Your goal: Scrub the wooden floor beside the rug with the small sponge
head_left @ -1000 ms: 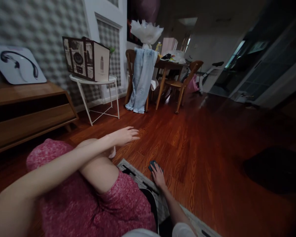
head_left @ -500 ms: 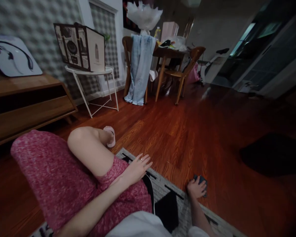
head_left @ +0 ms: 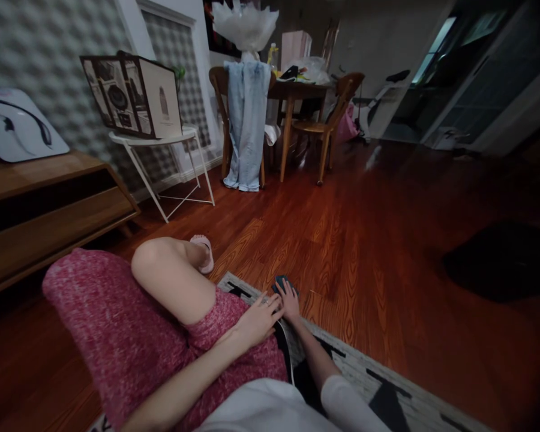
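Glossy red-brown wood floor (head_left: pixel 351 240), grained; flat-woven pale rug (head_left: pixel 387 384), matt; small dark cloth pad (head_left: pixel 282 282) under right hand (head_left: pixel 290 301); pink knit fabric (head_left: pixel 117 324), mottled; matt wooden cabinet (head_left: pixel 49 204); denim (head_left: pixel 247 120) over wooden chair (head_left: pixel 218 81).

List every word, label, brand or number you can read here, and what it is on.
None can be read.
Printed box on the white side table: pictures and marks, too small and blurred.
White board on the wooden cabinet: a black brushstroke, no letters.
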The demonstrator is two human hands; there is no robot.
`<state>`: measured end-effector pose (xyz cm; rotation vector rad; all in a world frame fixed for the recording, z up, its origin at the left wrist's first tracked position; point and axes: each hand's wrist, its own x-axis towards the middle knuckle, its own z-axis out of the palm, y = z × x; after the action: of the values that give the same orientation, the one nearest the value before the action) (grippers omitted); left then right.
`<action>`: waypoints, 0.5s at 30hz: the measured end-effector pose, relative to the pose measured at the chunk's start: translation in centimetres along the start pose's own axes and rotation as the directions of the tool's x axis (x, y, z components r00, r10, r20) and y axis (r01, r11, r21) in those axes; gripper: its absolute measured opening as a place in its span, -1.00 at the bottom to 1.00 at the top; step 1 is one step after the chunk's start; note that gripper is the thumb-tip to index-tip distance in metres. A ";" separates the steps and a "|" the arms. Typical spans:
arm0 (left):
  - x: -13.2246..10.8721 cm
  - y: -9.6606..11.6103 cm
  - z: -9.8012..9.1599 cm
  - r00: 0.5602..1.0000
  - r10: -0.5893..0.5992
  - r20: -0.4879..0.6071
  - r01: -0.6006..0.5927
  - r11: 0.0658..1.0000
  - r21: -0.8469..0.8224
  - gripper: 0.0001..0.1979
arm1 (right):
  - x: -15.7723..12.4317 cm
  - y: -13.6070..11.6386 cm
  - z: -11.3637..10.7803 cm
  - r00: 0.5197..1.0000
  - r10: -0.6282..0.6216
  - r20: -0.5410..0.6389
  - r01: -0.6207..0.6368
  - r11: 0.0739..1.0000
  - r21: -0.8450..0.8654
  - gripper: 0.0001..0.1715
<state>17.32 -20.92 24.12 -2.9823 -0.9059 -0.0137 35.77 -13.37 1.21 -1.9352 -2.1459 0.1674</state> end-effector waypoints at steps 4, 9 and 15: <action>0.0 -0.1 0.0 1.000 0.000 0.021 0.000 1.000 -0.016 -0.42 | -2.8 7.9 -2.7 0.996 0.057 -0.074 -0.058 0.998 -0.013 -0.39; 0.0 0.1 0.3 0.999 -0.004 0.036 0.005 0.999 -0.032 -0.39 | -10.2 19.6 -5.7 0.801 0.539 -0.259 -0.564 0.825 -0.027 -0.35; -0.1 0.1 1.1 1.000 -0.012 0.026 0.014 0.999 -0.046 -0.37 | -13.5 22.3 -6.1 0.417 0.792 -0.446 -0.850 0.514 0.117 -0.32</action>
<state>17.28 -21.07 22.99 -3.0256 -0.9404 0.0039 60.02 -24.66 0.11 -2.6195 -0.7502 -0.2509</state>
